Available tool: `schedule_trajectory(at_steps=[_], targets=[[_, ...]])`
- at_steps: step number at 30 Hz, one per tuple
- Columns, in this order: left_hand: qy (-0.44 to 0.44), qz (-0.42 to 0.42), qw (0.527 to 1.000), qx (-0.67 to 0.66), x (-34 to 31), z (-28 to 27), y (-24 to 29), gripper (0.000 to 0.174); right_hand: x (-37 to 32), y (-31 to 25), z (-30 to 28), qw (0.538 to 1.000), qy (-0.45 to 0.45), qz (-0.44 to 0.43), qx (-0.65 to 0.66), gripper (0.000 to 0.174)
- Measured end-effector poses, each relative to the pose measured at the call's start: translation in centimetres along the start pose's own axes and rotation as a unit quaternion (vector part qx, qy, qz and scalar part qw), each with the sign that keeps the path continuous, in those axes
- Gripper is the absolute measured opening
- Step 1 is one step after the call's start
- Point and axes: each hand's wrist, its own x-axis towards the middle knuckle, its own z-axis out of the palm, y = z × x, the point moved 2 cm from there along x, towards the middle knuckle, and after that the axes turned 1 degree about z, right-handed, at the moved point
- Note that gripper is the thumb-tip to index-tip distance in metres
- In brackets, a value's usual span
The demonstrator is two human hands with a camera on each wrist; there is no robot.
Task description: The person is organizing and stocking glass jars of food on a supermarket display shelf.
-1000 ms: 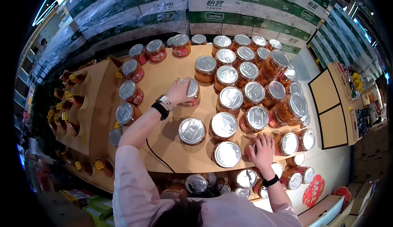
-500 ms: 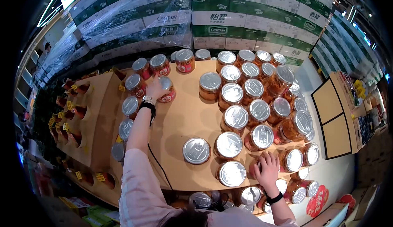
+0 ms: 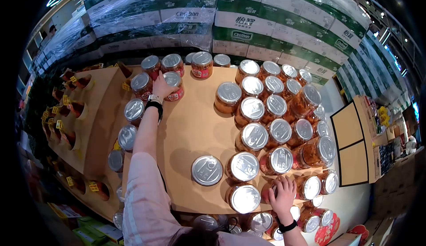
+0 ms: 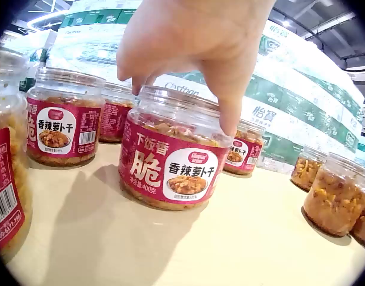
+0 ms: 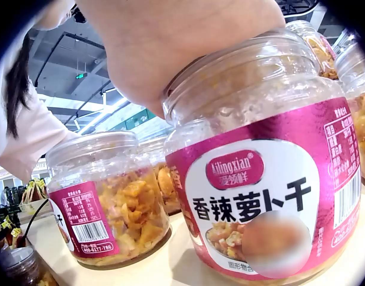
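Observation:
My left hand (image 3: pixel 163 88) grips a jar of pickled radish (image 4: pixel 170 156) from above, thumb and fingers at opposite sides of its lid; its red label shows in the left wrist view. The jar stands at the back left of the wooden table (image 3: pixel 186 126), close to other jars with red labels. At the front right, my right hand (image 3: pixel 282 194) lies over the lid of another radish jar (image 5: pixel 260 173), fingers curved down over its top. The palm meets the lid in the right wrist view; the fingertips are hidden there.
Rows of lidded jars (image 3: pixel 253 135) crowd the table's right side. More jars (image 3: pixel 133 110) line its left edge, beside a wooden display (image 3: pixel 88 144) with bottles in holes. Stacked water cartons (image 3: pixel 248 22) form a wall behind. Further jars (image 3: pixel 261 221) stand below the front edge.
My left hand has moved the jar from the middle of the table leftward and back, up to the jars at the back left corner. My right hand has stayed on its jar.

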Motion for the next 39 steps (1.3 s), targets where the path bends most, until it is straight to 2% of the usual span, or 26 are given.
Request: schedule_trajectory(at_steps=[2,5,6,9,11,13,15,18,21,22,24,29,32,34,37,39], targets=[[-0.005,-0.015,1.000,0.003,-0.2,0.0,0.3,0.122,0.0,0.0,0.0,1.000,0.005,-0.003,0.002,0.034],[0.069,0.000,0.992,0.103,-2.4,0.3,2.2,0.117,-0.2,0.1,0.1,1.000,0.015,-0.003,0.000,0.034],[0.018,0.001,0.995,0.095,-4.1,-1.0,4.3,0.113,-0.2,0.0,0.0,1.000,0.021,-0.005,-0.001,0.033],[-0.072,0.068,0.995,0.014,-8.3,-0.4,6.6,0.108,-0.2,-0.1,-0.1,0.999,0.040,-0.021,-0.014,0.032],[-0.167,0.131,0.969,-0.123,-13.6,-1.6,8.2,0.106,-0.3,0.0,0.1,0.998,0.048,-0.025,-0.015,0.031],[-0.287,0.162,0.936,-0.123,-20.0,-4.6,10.8,0.108,-0.4,0.0,0.2,0.998,0.058,-0.033,-0.017,0.030],[-0.403,0.157,0.898,-0.081,-25.2,-5.9,12.2,0.110,-0.5,-0.1,0.1,0.998,0.052,-0.037,-0.016,0.030],[-0.338,0.258,0.905,0.024,-30.9,-3.7,11.6,0.109,-0.6,0.3,0.6,0.997,0.066,-0.040,0.005,0.032],[-0.268,0.199,0.941,-0.055,-32.5,-3.7,11.4,0.106,-0.8,0.0,0.3,0.997,0.066,-0.042,0.005,0.032],[-0.205,0.212,0.953,-0.064,-33.2,-3.8,11.4,0.105,-0.8,-0.2,0.1,0.996,0.073,-0.054,-0.028,0.028],[-0.178,0.200,0.959,-0.092,-33.6,-3.5,10.9,0.105,-0.8,-0.1,0.4,0.994,0.086,-0.054,-0.026,0.028],[-0.120,0.168,0.975,-0.081,-30.5,-3.5,9.3,0.102,-0.9,0.5,1.0,0.994,0.086,-0.057,-0.019,0.032],[-0.046,0.158,0.986,0.010,-25.5,-2.7,6.5,0.103,-0.8,0.5,1.2,0.994,0.089,-0.061,-0.024,0.032],[-0.111,0.144,0.983,0.034,-21.7,-5.2,5.4,0.099,-0.8,0.6,1.3,0.994,0.092,-0.062,-0.024,0.032],[-0.132,0.134,0.982,-0.004,-16.6,-5.3,2.3,0.111,-0.9,0.5,1.3,0.994,0.089,-0.061,-0.027,0.031],[-0.155,0.114,0.979,0.065,-14.2,-5.3,1.5,0.120,-0.8,0.4,1.1,0.995,0.081,-0.059,-0.029,0.031]])
